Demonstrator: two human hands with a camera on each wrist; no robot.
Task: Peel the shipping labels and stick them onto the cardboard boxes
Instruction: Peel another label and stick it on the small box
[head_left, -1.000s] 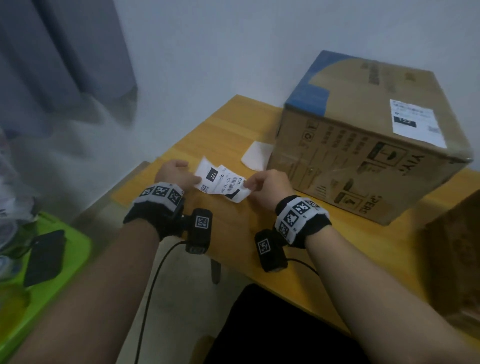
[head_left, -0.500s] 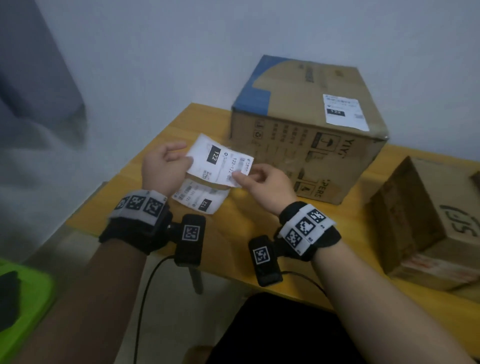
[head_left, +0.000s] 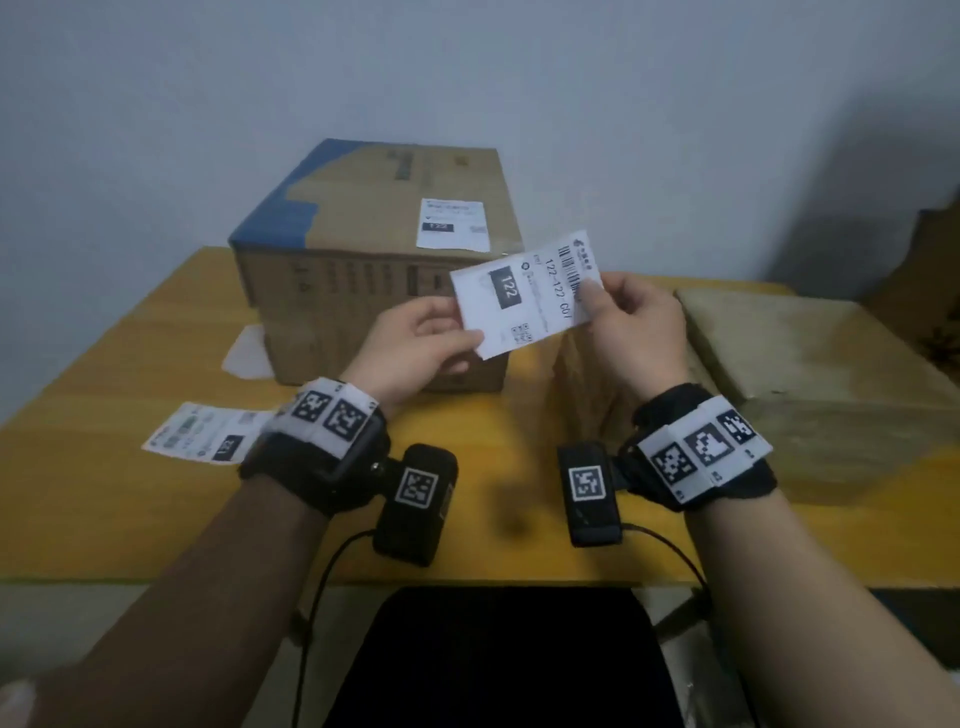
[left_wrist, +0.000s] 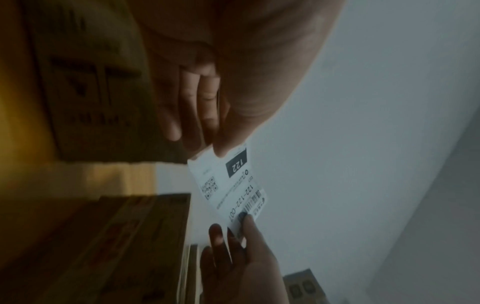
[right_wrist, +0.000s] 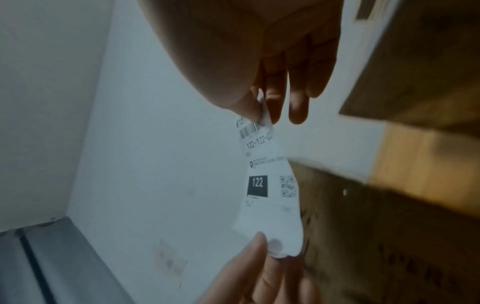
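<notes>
A white shipping label (head_left: 524, 293) marked 122 is held up in the air between both hands, in front of the big cardboard box (head_left: 374, 291). My left hand (head_left: 415, 345) pinches its lower left corner; my right hand (head_left: 631, 332) pinches its upper right end by the barcode. The left wrist view shows the label (left_wrist: 230, 183) stretched between the two pinches, and so does the right wrist view, label (right_wrist: 270, 185). The big box carries a stuck label (head_left: 452, 224) on its top. A second, flatter cardboard box (head_left: 810, 374) lies to the right, its top bare.
Another label sheet (head_left: 208, 439) lies flat on the yellow wooden table (head_left: 104, 493) at the left. A white scrap of paper (head_left: 247, 353) sits beside the big box's left side. A brown cardboard piece (head_left: 935, 291) stands at the far right by the grey wall.
Both hands have lifted the 122 label up and to the right, away from the sheet now lying on the table. The head view swung right, bringing the flat box fully in.
</notes>
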